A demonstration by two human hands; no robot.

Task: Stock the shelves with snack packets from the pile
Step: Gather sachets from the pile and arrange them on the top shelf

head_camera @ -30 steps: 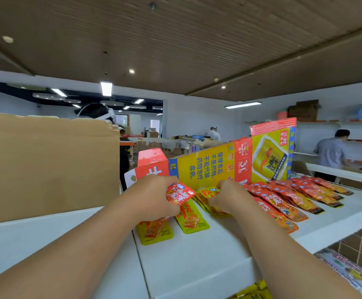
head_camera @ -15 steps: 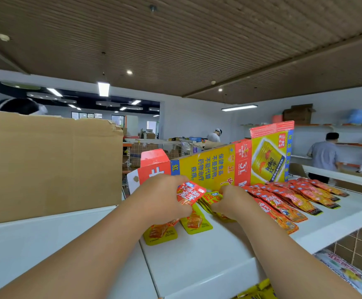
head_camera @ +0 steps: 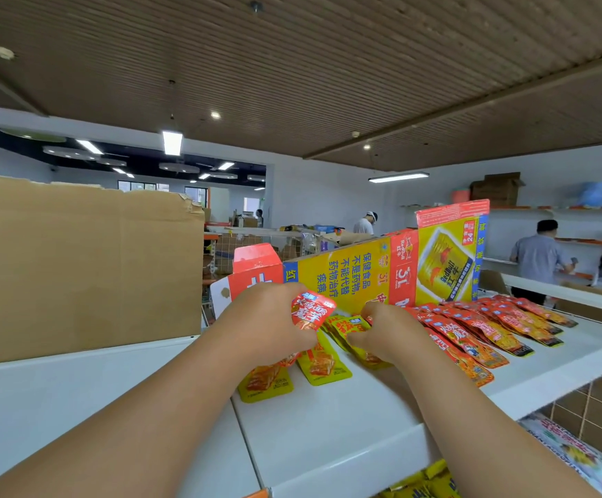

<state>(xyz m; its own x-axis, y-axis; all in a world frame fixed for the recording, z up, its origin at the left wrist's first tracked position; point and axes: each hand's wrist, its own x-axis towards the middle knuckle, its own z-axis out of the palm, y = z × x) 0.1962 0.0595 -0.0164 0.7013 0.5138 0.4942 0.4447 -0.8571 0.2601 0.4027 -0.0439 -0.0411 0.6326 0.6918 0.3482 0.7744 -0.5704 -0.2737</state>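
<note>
Both hands work on the white top shelf (head_camera: pixel 342 425). My left hand (head_camera: pixel 274 325) grips a red and yellow snack packet (head_camera: pixel 310 310) whose lower yellow end (head_camera: pixel 265 382) lies on the shelf. Beside it lies a single yellow packet (head_camera: pixel 323 366). My right hand (head_camera: pixel 382 330) has its fingers curled on a small bunch of yellow packets (head_camera: pixel 350 327). To the right, several red packets (head_camera: pixel 479 336) lie fanned in overlapping rows.
A flattened yellow and red drink carton (head_camera: pixel 382 271) stands behind the packets. A tall brown cardboard sheet (head_camera: pixel 77 267) rises at the left. More packets show on lower shelves (head_camera: pixel 425 483). People stand at shelves in the background (head_camera: pixel 540 257).
The view has shifted slightly and both hands have stayed together at the packets. The left hand's red packet has lifted a little higher against the carton.
</note>
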